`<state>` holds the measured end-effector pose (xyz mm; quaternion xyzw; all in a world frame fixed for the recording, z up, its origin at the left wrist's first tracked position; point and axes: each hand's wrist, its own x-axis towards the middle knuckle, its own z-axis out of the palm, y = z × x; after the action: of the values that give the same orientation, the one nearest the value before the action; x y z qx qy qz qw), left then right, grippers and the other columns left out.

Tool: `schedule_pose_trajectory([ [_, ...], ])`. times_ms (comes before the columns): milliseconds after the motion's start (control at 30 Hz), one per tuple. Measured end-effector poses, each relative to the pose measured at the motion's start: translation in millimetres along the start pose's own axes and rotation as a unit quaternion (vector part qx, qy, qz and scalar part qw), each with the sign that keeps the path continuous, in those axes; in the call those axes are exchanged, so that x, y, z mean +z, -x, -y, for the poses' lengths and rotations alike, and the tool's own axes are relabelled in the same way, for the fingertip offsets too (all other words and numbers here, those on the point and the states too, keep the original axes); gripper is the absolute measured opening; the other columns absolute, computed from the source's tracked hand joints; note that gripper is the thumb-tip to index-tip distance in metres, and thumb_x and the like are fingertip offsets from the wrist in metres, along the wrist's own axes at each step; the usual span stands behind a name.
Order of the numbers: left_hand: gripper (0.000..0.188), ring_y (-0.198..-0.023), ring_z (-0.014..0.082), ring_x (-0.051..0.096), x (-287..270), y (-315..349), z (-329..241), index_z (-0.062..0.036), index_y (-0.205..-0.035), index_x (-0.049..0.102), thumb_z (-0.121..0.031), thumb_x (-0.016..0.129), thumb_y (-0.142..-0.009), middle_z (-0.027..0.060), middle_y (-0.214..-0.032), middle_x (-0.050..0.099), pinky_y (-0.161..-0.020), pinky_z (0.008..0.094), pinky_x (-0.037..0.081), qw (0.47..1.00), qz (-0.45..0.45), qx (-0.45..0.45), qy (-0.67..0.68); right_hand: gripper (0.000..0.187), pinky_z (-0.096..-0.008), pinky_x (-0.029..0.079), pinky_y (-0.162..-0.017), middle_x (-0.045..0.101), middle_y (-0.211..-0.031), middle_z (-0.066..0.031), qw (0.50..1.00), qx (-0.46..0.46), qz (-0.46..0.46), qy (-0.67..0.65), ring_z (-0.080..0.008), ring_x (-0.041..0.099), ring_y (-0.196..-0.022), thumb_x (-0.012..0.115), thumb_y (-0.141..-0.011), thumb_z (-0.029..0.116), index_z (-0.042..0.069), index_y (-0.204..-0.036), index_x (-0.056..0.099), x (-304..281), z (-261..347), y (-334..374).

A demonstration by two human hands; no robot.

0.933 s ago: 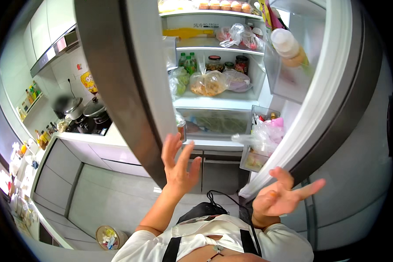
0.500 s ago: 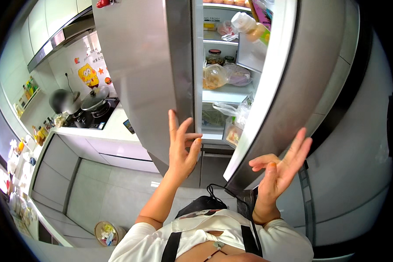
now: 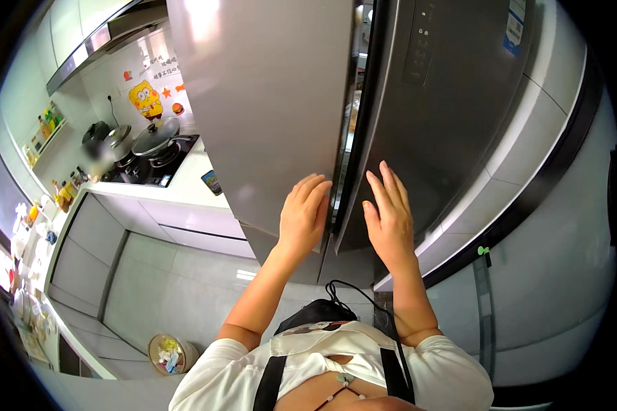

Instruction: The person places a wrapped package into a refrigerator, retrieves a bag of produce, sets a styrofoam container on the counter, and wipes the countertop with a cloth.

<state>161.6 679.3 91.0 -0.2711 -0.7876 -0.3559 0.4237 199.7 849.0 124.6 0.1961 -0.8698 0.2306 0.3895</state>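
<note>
In front of me stands a grey two-door fridge. Its left door [image 3: 260,109] looks closed, while the right door [image 3: 452,123] is ajar, leaving a narrow gap with a sliver of lit shelves [image 3: 353,113] inside. My left hand [image 3: 303,214] is at the left door's inner edge, fingers stretched and holding nothing. Against or just before the right door is my right hand [image 3: 392,222], open with fingers extended and nothing in it. Whether either palm actually touches its door I cannot tell for sure.
Left of the fridge, a counter carries a black gas hob [image 3: 140,164] with a lidded pan [image 3: 155,137] and a phone-like object [image 3: 211,182] near its edge. A waste bin [image 3: 173,354] stands on the floor. A black cord [image 3: 363,291] hangs before me.
The right fridge door has swung leftward from wide open to a narrow gap, hiding most of the shelves. My right hand moved left with it; my left hand shifted slightly right.
</note>
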Motion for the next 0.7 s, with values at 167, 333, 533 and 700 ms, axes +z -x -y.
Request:
schedule_pose_trajectory([
  [167,0.023,-0.111,0.0335,0.048,0,-7,21,-0.0037,-0.097,0.059,0.002,0.060,-0.074,0.0110,-0.101,0.055,-0.088,0.0396,0.043,0.996,-0.023,0.051,-0.064,0.063,-0.0446,0.030,-0.102,0.023,-0.141,-0.0240,0.996,0.023,0.070,0.049,-0.0396,0.031,-0.126,0.063,-0.078,0.011,0.006,-0.134,0.034,38,6,-8],
  [333,0.030,-0.116,0.0332,0.045,-5,-10,25,-0.0043,-0.098,0.057,0.005,0.061,-0.070,0.0112,-0.100,0.053,-0.092,0.0403,0.043,0.997,0.004,0.075,-0.030,0.064,-0.0454,0.028,-0.103,0.020,-0.141,-0.0280,0.998,0.065,0.024,0.004,-0.0422,0.028,-0.127,0.060,-0.081,0.011,0.003,-0.136,0.029,56,1,-12],
  [533,0.035,-0.122,0.0346,0.041,2,-15,39,-0.0017,-0.103,0.056,0.007,0.060,-0.069,0.0129,-0.106,0.052,-0.096,0.0410,0.041,0.995,0.045,0.083,0.032,0.059,-0.0464,0.024,-0.105,0.019,-0.144,-0.0253,0.998,0.004,-0.065,0.007,-0.0405,0.024,-0.131,0.058,-0.084,0.018,0.006,-0.136,0.033,59,-2,-19],
  [700,0.036,-0.122,0.0344,0.041,10,-27,53,0.0010,-0.106,0.056,0.007,0.058,-0.071,0.0140,-0.109,0.052,-0.097,0.0406,0.040,0.989,0.078,0.110,0.063,0.065,-0.0490,0.027,-0.103,0.024,-0.144,-0.0185,0.995,0.008,-0.025,0.101,-0.0382,0.026,-0.131,0.065,-0.078,0.018,0.014,-0.137,0.035,76,-11,-29],
])
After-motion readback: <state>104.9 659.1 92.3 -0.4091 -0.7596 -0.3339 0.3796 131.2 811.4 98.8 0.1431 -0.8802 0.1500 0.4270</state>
